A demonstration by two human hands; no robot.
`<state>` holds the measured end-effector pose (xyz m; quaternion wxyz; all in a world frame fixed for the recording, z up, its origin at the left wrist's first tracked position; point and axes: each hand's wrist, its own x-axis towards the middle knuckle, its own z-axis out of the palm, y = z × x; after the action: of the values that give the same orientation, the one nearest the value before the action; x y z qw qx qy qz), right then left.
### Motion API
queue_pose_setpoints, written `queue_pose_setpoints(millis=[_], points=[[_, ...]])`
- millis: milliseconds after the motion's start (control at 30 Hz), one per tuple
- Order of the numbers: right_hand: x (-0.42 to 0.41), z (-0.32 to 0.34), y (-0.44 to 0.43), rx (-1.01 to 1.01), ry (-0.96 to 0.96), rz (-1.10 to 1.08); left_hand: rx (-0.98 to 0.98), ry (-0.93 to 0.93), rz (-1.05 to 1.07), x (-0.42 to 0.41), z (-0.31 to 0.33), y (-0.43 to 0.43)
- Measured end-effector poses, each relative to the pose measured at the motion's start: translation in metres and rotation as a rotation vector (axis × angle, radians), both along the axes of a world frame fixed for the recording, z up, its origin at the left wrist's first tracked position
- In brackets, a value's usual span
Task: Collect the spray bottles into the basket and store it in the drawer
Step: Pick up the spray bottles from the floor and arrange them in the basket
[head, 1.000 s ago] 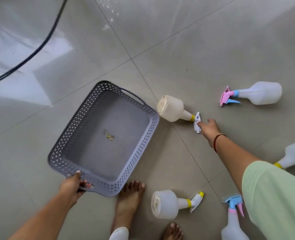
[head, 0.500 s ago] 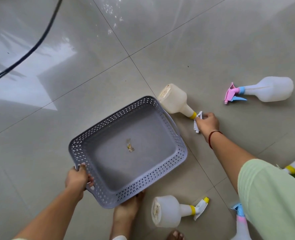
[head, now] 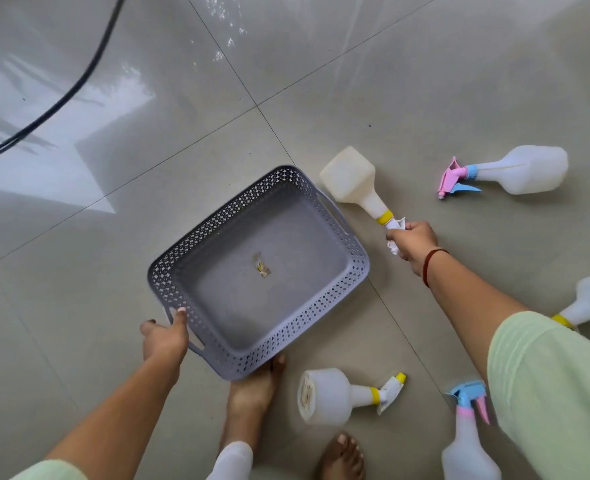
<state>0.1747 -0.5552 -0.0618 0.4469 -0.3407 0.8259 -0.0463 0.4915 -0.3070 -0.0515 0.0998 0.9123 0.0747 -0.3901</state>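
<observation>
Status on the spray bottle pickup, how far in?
Done: nothing stowed; the basket holds only a small scrap. In hand: left hand grips the basket's handle, right hand is closed on the cream bottle at its trigger. Left: four bottles lie on the floor, e.g. the pink-trigger one; no drawer in view.

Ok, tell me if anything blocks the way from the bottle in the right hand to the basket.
Nothing visible does. The right hand grips the cream bottle by its spray head, just beside the basket. Only the near rim with its handle lies between them. The basket holds nothing but a small scrap, and the left hand steadies it.
</observation>
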Motion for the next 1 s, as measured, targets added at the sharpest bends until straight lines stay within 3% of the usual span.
queue_pose_setpoints(millis=[167,300,500,600,733,867,1000], points=[[-0.013,0.083,-0.002,-0.044,-0.159,-0.265,0.044,-0.034,-0.190,-0.023,0.073,0.008],[-0.015,0.170,0.008,-0.288,0.093,0.175,-0.029,0.023,-0.309,-0.035,0.131,0.002],[0.031,0.260,0.050,-0.510,0.054,0.807,-0.223,0.065,-0.414,-0.039,0.181,-0.012],[0.071,0.257,0.081,-0.509,0.025,1.170,-0.350,-0.011,-0.467,-0.037,0.188,-0.013],[0.119,0.224,0.115,-0.444,0.074,1.526,-0.463,-0.104,-0.855,-0.038,0.187,-0.004],[0.154,0.200,0.138,-0.425,0.089,1.669,-0.447,-0.118,-1.238,-0.043,0.178,0.006],[0.171,0.185,0.143,-0.319,0.036,1.794,-0.280,-0.162,-1.216,-0.044,0.168,0.007]])
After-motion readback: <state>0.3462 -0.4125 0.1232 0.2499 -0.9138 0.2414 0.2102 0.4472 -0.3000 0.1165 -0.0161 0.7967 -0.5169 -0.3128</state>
